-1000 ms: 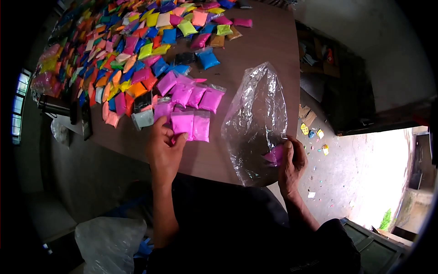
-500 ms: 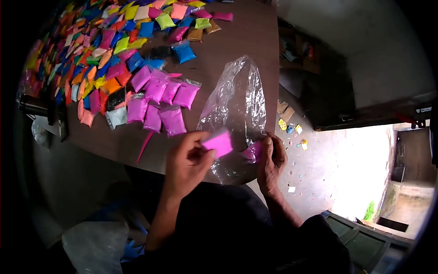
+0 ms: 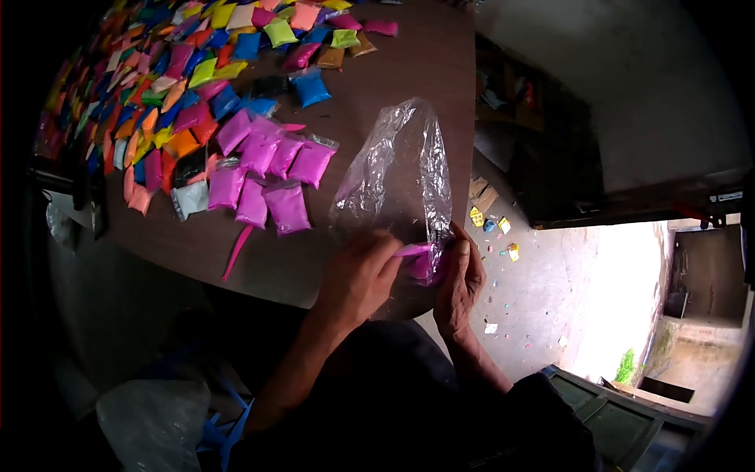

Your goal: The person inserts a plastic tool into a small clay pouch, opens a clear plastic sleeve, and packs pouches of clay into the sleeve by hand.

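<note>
Pink packet (image 3: 413, 249), edge-on, in pinching grip of left hand (image 3: 356, 275); right hand (image 3: 461, 279) pinching crinkled clear bag (image 3: 432, 182)

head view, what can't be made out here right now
All in the head view:
Pink packet: its gripped end, hidden by the left hand.
How many packets are in the clear bag: shiny creases and the right hand obscure this.
Far end of the packet pile: cut off by the top edge.
Floor scraps: too small to identify.
</note>
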Motion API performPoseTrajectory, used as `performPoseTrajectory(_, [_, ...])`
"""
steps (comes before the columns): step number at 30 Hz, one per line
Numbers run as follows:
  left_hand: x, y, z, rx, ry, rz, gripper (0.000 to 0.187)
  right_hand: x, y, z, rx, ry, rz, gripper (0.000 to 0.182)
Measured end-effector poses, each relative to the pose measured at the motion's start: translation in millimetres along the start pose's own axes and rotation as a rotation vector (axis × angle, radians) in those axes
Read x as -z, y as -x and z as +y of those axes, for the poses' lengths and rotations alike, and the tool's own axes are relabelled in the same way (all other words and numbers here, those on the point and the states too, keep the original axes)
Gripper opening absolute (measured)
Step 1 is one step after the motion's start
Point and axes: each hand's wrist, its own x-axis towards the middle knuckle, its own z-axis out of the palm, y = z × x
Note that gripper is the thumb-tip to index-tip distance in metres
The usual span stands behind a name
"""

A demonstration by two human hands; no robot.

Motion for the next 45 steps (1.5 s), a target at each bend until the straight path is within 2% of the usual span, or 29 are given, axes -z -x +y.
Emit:
performPoseTrajectory(6, [-11,-3,-1,-0.02,-0.01,-0.008,0.014,4,3,7,-0.029,-0.008,-0.02,0.043])
performPoseTrajectory(8, [-10,-7,-1,-0.059,-0.061,-0.096,0.016,3,2,4,-0.056,0.001,-0.025,0.042])
performPoseTrajectory(12, [-5,-6,2,-0.058,0.001,-0.058,0.021,-1,2,2,-0.045,0.013,0.015,0.04])
performPoseTrajectory(15, [-5,-4,-3,-0.087,-0.094,-0.097,0.016,0,2,4,-0.067,0.021,0.007,0.039])
performPoseTrajectory(17, [-8,-3,-2,-0.096,-0.169,-0.1,0.02,2,0,8,-0.069,0.028,0.012,0.038])
performPoseTrajectory(19, [-6,-1,3,-0.074,-0.206,-0.132,0.021,1,-1,13,0.021,0.022,0.026,0.037])
performPoseTrajectory(21, [2,-1,7,-0.044,-0.261,-0.167,0.021,0,0,7,-0.007,0.05,0.035,0.036])
performPoseTrajectory(23, [13,-3,15,-0.005,-0.059,-0.083,0.024,0,0,6,-0.034,0.009,0.041,0.037])
performPoseTrajectory(25, [36,-2,16,-0.009,-0.106,-0.036,0.024,2,1,8,-0.076,-0.002,0.045,0.037])
performPoseTrajectory(29, [90,-5,-25,0.042,-0.416,0.189,0.027,0,1,3,-0.086,0.041,0.052,0.037])
performPoseTrajectory(33, [107,-11,-48,0.031,-0.574,0.181,0.03,-1,1,3,-0.097,0.034,0.057,0.036])
performPoseTrajectory(35, [109,-13,-37,0.185,-0.557,0.086,0.036,1,0,3,-0.085,0.036,0.043,0.035])
performPoseTrajectory(36, [108,-11,-38,0.182,-0.551,0.081,0.036,2,1,3,-0.086,0.04,0.049,0.035])
performPoseTrajectory(38, [111,-6,-44,0.295,-0.389,0.099,0.036,1,0,4,-0.086,0.016,0.022,0.035])
performPoseTrajectory(39, [114,-3,-41,0.291,-0.381,0.096,0.036,1,0,4,-0.083,0.021,0.029,0.035])
performPoseTrajectory(41, [123,4,-29,0.401,-0.121,0.07,0.033,1,0,4,-0.07,-0.001,0.013,0.035])
performPoseTrajectory(42, [124,10,-28,0.397,0.016,0.082,0.026,2,0,6,-0.045,0.012,0.014,0.034])
performPoseTrajectory(45, [122,12,5,0.297,0.096,0.061,0.018,0,0,4,-0.041,0.018,0.028,0.034])
